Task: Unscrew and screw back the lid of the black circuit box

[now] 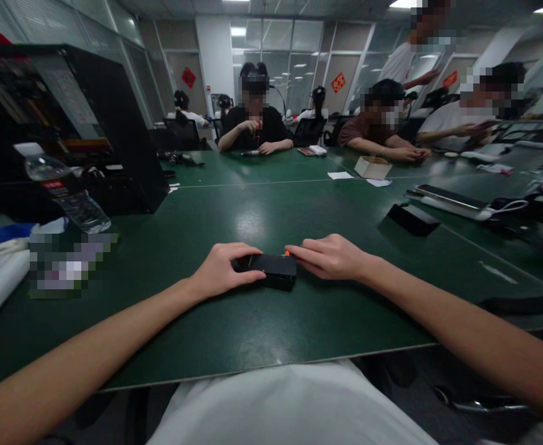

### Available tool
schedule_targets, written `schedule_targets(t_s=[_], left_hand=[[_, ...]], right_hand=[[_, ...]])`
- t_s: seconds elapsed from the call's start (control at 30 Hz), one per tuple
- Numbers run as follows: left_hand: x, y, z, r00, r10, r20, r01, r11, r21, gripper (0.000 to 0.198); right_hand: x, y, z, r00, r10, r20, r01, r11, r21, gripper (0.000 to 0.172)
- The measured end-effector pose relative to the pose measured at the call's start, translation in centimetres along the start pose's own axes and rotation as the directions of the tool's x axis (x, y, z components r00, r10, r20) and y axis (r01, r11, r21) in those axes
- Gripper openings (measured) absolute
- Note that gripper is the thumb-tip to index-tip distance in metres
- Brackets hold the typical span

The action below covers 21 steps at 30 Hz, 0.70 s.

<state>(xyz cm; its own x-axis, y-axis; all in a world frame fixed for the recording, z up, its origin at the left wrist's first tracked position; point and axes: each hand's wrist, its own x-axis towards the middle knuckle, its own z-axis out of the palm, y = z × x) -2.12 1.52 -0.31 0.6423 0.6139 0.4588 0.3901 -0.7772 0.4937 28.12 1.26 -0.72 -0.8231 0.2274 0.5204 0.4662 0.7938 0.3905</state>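
A small black box-shaped thing point(278, 269) rests on the green table point(248, 327) in front of me. My left hand point(227, 266) grips its left end, thumb on the near side and fingers on the far side. At its far right corner, my right hand point(329, 256) pinches a small orange thing point(288, 252), of which only a bit shows between the fingertips. The orange piece is too small and too covered to name. Whether it touches the black box I cannot tell.
A tilted-looking water bottle point(67, 188) and a large black cabinet point(109, 123) stand at the left. To the right are a black open box point(412, 219), a long dark device point(454, 198) and cables. Several people sit across the table, near a small carton point(372, 167).
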Motion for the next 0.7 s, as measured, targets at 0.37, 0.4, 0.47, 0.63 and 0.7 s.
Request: schedule_targets(t_s=[0.37,0.4,0.47,0.63,0.7], left_hand=[[0.23,-0.03,0.14,1.0,0.013,0.005,-0.013,1.0,-0.023,0.037],[0.24,-0.06,0.15,1.0,0.012,0.003,-0.011,1.0,-0.025,0.037],[0.24,-0.1,0.19,1.0,0.009,-0.001,-0.009,1.0,-0.025,0.038],[0.25,-0.12,0.23,1.0,0.001,-0.005,-0.001,1.0,-0.018,0.038],[0.24,-0.04,0.21,1.0,0.001,-0.005,-0.001,1.0,-0.021,0.038]], right_hand=[[0.31,0.41,-0.36,0.987,-0.06,-0.148,0.062,0.998,0.008,0.023],[0.36,0.38,-0.4,0.988,-0.059,-0.144,0.06,0.998,0.007,0.022],[0.41,0.28,-0.43,0.989,-0.062,-0.133,0.062,0.998,0.0,0.02],[0.34,-0.03,-0.41,0.997,-0.033,-0.072,0.034,0.999,0.017,0.022],[0.38,-0.09,-0.55,0.999,-0.001,-0.037,0.004,0.997,0.077,0.024]])
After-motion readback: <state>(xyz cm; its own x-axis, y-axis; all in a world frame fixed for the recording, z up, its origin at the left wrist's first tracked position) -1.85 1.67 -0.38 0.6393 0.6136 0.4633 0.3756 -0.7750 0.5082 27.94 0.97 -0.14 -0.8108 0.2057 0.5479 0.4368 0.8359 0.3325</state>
